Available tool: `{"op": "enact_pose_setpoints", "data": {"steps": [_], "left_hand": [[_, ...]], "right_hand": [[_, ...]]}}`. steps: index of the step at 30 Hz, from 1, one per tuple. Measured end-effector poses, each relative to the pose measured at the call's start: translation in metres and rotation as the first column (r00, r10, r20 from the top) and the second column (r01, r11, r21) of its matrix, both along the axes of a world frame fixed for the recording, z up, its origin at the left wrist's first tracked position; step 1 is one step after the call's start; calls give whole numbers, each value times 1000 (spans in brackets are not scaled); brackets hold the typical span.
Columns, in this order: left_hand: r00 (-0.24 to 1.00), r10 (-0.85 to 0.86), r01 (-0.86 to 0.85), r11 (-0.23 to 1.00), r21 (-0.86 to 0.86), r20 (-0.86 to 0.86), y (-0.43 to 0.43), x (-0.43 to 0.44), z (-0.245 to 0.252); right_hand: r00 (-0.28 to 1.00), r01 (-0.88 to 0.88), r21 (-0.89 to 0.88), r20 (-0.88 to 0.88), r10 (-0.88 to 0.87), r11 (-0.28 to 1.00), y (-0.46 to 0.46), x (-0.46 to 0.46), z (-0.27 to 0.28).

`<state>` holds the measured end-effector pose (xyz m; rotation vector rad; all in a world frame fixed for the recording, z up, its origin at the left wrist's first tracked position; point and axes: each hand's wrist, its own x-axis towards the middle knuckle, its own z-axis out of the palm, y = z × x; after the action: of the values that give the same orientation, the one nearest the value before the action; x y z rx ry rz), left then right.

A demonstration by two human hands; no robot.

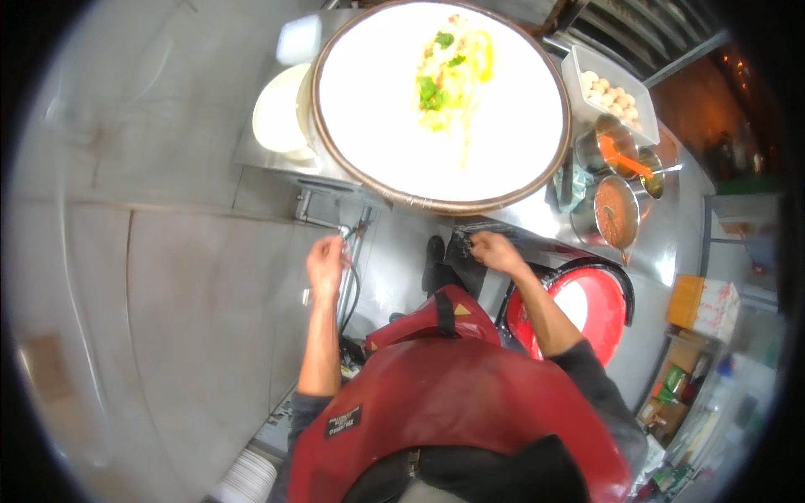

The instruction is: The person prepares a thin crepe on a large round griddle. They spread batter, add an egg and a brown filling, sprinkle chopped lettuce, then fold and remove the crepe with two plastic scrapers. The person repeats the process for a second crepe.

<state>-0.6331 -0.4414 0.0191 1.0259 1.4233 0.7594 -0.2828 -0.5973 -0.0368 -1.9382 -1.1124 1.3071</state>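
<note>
Both my hands hang in the air short of the steel counter's front edge, on either side of my red apron (440, 390). My left hand (326, 261) is raised with its fingers curled; whether it holds anything cannot be told. My right hand (495, 250) is also curled, close to the counter edge, and its fingertips are blurred. In front of me a large round griddle (371, 126) with a brown rim bears a pale, overexposed surface. On it lies a long strip of yellowish food with green leaves (449, 75).
A white tub (283, 113) stands left of the griddle. To the right are a plastic bin of eggs (610, 97), steel pots with an orange-handled utensil (619, 157), and a pot of reddish-brown sauce (616, 210). A red bucket (600, 308) stands below. Stacked plates (248, 478) sit lower left.
</note>
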Motion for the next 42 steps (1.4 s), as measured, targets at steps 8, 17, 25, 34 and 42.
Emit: {"op": "enact_pose_setpoints", "data": {"steps": [8,17,25,34,42], "left_hand": [[988,41,-45,999,-23,-151,102,127,9],[990,-116,132,963,-235,81,117,101,3],[582,7,331,911,-245,813,152,81,10],[632,111,304,875,-377,767,171,66,-31],[698,108,291,860,-418,708,179,71,-6]], "right_hand": [[835,475,-129,-245,-492,870,-15,85,71],[716,449,-209,-498,-489,869,-1,59,78],[-5,927,-151,-920,-392,343,53,18,61],[58,943,-102,-886,-460,315,47,15,20],[861,235,-359,-354,-365,903,88,73,172]]}}
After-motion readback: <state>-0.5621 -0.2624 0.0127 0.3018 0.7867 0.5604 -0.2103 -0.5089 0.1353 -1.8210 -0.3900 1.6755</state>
